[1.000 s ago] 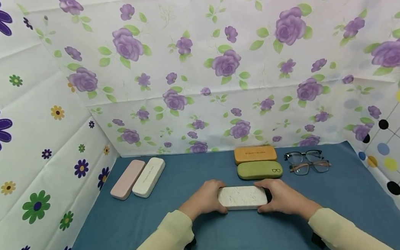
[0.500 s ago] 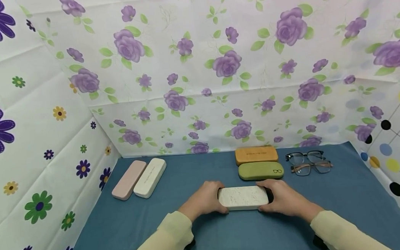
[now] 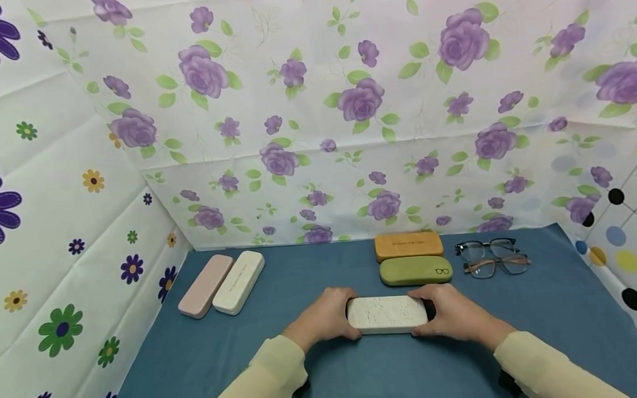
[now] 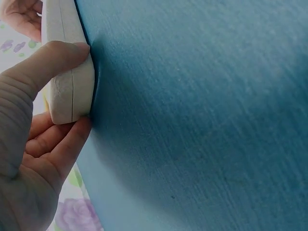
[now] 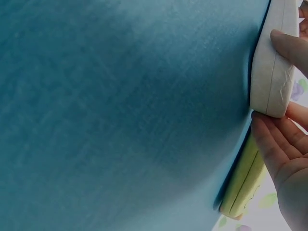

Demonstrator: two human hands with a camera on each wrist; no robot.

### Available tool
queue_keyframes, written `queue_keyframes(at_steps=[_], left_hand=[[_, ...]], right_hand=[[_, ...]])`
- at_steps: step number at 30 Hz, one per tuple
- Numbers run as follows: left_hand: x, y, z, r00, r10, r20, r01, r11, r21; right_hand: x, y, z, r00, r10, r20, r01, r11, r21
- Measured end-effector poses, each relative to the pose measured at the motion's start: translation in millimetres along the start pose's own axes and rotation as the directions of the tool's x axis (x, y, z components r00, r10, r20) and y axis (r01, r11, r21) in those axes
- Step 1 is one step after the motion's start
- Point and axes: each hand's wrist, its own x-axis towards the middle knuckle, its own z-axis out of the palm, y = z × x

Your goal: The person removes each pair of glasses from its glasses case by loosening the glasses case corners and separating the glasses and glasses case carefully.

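A white, crackle-patterned glasses case (image 3: 387, 315) lies lengthwise on the blue cloth, its lid closed. My left hand (image 3: 328, 319) grips its left end, thumb on the near side and fingers on the far side. At the other end my right hand (image 3: 457, 315) holds it the same way. In the left wrist view the thumb of the left hand (image 4: 38, 120) presses the side of the case (image 4: 72, 91). The right wrist view shows the right hand (image 5: 288, 144) pinching the case (image 5: 274, 72), whose seam is closed.
Just beyond the case lie a green case (image 3: 415, 271) and an orange case (image 3: 408, 246). Two pairs of glasses (image 3: 486, 249) (image 3: 496, 266) are at the back right. A pink case (image 3: 206, 287) and another white case (image 3: 238, 283) lie at the left. Patterned cloth walls (image 3: 317, 181) surround the table.
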Motion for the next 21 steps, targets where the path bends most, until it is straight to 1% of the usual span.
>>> queue_keyframes(at_steps=[6,14,21], left_hand=[[-0.3,0.0,0.9,1.0,0.008,-0.005,-0.008,1.0,0.013],[-0.5,0.8,0.7,1.0,0.005,-0.013,-0.004,1.0,0.027],[0.6,-1.8,2.3,1.0,0.019,-0.024,-0.018,0.999,0.034]], right_hand=[[3.4,-1,-5,0.999,-0.019,0.03,0.019,1.0,-0.012],[8.5,-3,-14,0.995,-0.01,0.102,0.009,1.0,0.012],[13.5,0,-19,0.988,-0.006,0.155,-0.015,0.991,0.132]])
